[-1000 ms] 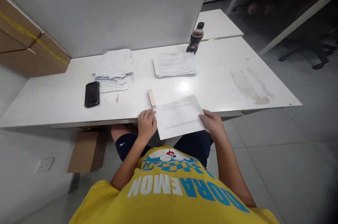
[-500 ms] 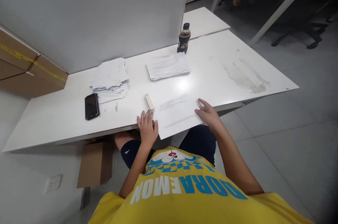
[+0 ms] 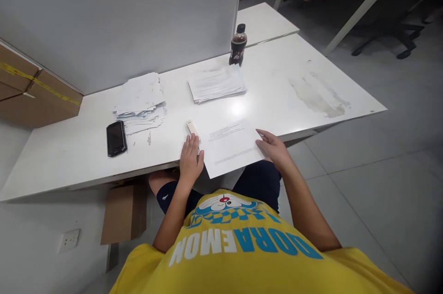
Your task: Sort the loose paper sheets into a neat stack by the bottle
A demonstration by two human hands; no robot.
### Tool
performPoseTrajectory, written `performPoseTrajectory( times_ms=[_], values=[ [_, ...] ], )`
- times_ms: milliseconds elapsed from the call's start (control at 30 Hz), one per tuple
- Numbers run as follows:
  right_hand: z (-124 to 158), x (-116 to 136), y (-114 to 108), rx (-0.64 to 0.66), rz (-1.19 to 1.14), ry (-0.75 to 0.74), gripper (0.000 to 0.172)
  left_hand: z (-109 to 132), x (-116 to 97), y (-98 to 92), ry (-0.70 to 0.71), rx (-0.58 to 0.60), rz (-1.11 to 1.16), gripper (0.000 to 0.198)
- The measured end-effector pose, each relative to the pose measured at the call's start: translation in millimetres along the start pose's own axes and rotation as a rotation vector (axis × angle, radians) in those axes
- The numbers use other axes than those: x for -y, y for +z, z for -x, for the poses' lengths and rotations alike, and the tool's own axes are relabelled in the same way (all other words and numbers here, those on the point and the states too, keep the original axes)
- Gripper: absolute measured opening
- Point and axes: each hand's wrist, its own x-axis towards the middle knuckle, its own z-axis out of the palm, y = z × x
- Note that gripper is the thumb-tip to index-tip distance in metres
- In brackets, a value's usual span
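Observation:
A printed sheet of paper (image 3: 230,148) lies at the front of the white table, its near corner jutting past the edge. At the sheet's right edge is my right hand (image 3: 275,148), with thumb and index finger closed on the paper. My left hand (image 3: 190,159) lies flat at the table edge, left of the sheet, fingers stretched out and thumb apart. Its fingertips rest over the near end of a small cream oblong object (image 3: 191,126), which may be a stapler; the hand hides the rest of it.
Behind the sheet is a stack of papers (image 3: 218,84), with a dark drink bottle (image 3: 238,45) beyond. On the left are an untidy paper pile (image 3: 140,95) and a black phone (image 3: 116,138). A grey partition (image 3: 121,17) stands along the back; cardboard boxes (image 3: 51,95) sit far left.
My left hand has shifted slightly forward, over the cream object's near end, and its fingers have drawn together. My right hand stays at the sheet's edge. The view has shifted a little.

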Motion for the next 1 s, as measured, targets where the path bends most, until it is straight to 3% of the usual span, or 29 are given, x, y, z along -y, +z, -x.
performPoseTrajectory(
  times_ms=[467,633,733,867,1000],
  values=[
    [-7,3,4,-0.004,0.039,-0.002,0.046,2,-8,10.5,-0.003,-0.106,-0.254,0.046],
    [-10,2,3,0.001,0.111,-0.068,0.037,-3,5,3.8,0.1,-0.159,-0.252,0.042],
    [-17,13,-2,-0.075,0.227,-0.157,0.031,-15,19,-10.9,0.223,-0.112,-0.21,0.042],
    [-47,46,2,-0.236,0.086,-0.29,0.025,-40,37,-25.3,0.295,-0.027,-0.123,0.062],
    [-105,80,31,-0.314,-0.075,-0.306,0.024,-57,45,-23.1,0.183,0.14,-0.043,0.086]
  ],
)
